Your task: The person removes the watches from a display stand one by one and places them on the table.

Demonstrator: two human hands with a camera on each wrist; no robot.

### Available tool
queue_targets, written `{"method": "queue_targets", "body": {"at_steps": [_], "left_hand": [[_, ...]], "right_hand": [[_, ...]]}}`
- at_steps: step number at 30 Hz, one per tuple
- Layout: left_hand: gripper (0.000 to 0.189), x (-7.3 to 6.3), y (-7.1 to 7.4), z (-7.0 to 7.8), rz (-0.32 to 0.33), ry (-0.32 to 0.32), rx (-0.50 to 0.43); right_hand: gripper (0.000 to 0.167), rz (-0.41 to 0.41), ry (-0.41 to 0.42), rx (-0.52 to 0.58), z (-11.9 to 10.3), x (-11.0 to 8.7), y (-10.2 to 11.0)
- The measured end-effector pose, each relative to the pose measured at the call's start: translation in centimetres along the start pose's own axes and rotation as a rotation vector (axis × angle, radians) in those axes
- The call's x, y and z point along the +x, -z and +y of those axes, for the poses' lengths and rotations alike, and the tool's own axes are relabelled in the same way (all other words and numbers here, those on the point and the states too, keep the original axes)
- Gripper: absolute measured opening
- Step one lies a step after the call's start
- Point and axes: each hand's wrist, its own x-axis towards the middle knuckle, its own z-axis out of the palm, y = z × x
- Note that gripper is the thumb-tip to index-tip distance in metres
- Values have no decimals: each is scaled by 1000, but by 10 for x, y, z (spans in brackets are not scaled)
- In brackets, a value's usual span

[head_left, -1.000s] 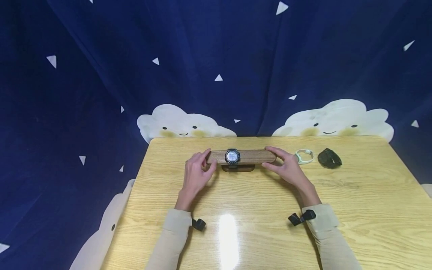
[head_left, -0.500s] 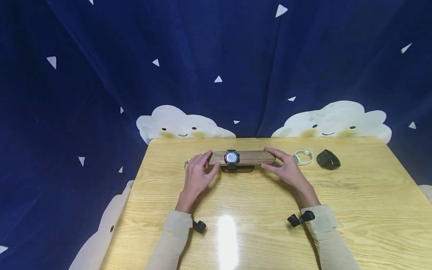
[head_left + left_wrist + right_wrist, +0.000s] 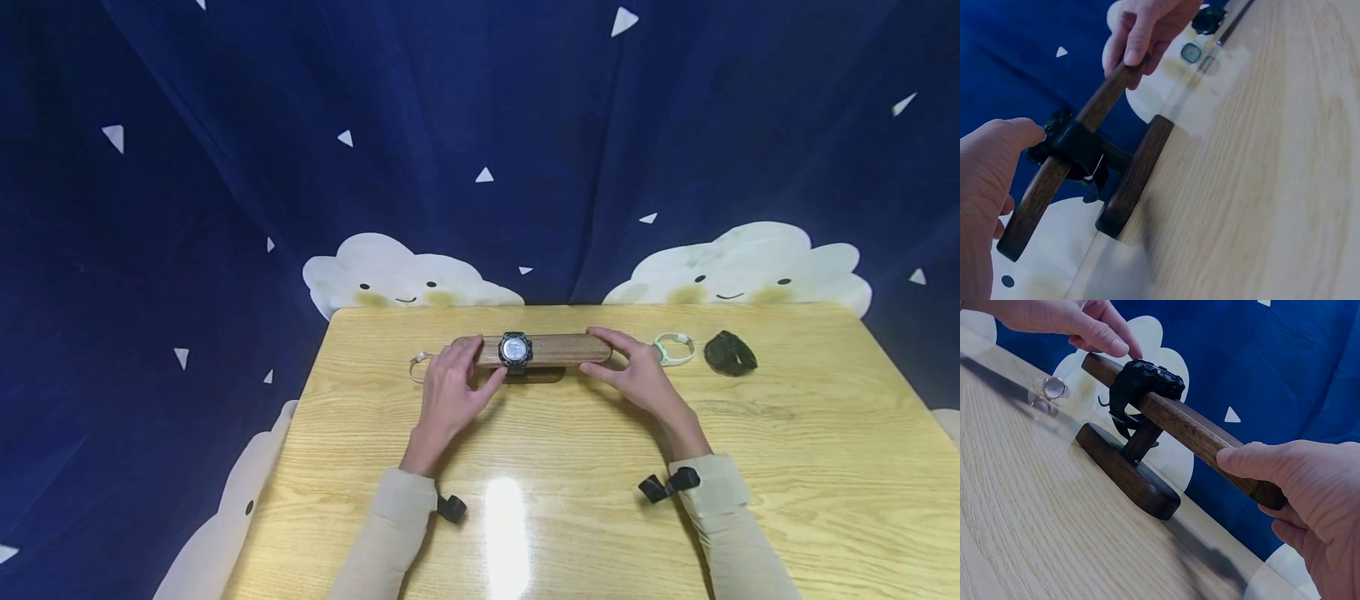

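A dark wooden T-shaped watch stand [image 3: 566, 350] stands near the table's back edge, its crossbar carrying a black chunky watch [image 3: 515, 350]. My right hand [image 3: 637, 375] grips the bar's right end, thumb in front and fingers behind. At the watch's left side is my left hand [image 3: 453, 387], thumb and forefinger stretched toward it. The left thumb tip appears to touch the watch case in the left wrist view. Below the bar, the loose ends of the strap [image 3: 1124, 422] hang around the post in the right wrist view. The stand's base [image 3: 1129, 472] rests on the table.
Right of the stand lie a pale green-white watch [image 3: 677, 349] and a dark bulky watch [image 3: 730, 354]. Another light, thin-banded watch [image 3: 418, 367] lies left of my left hand. A blue curtain [image 3: 480, 150] with clouds hangs behind the wooden table [image 3: 570, 483].
My left hand has left the bar's left end and slid right to the black watch, uncovering the light watch on the left. My right hand keeps its grip.
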Motion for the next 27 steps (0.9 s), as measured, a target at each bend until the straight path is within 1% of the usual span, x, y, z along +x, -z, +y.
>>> {"method": "queue_targets", "body": {"at_steps": [6,10,15,18,23,27], "left_hand": [[72,-3,-4,8,0,10,83],[74,-4,-6,12,-11,21,110],[72,-2,-9,19,-7,28,118],[70,1,-11,23,-4,26,107],[71,3,-16,26,14,27,95],[72,3,-20,28,28,37,109]], "right_hand": [[60,-8,0,15,-2,0,-1],[60,-5,-10,25,-3,0,-1],[60,0,-10,35,-1,-1,0],[60,6,-10,35,0,-1,0],[60,6,-9,31,0,0,0],[60,0,-10,31,-2,0,0]]}}
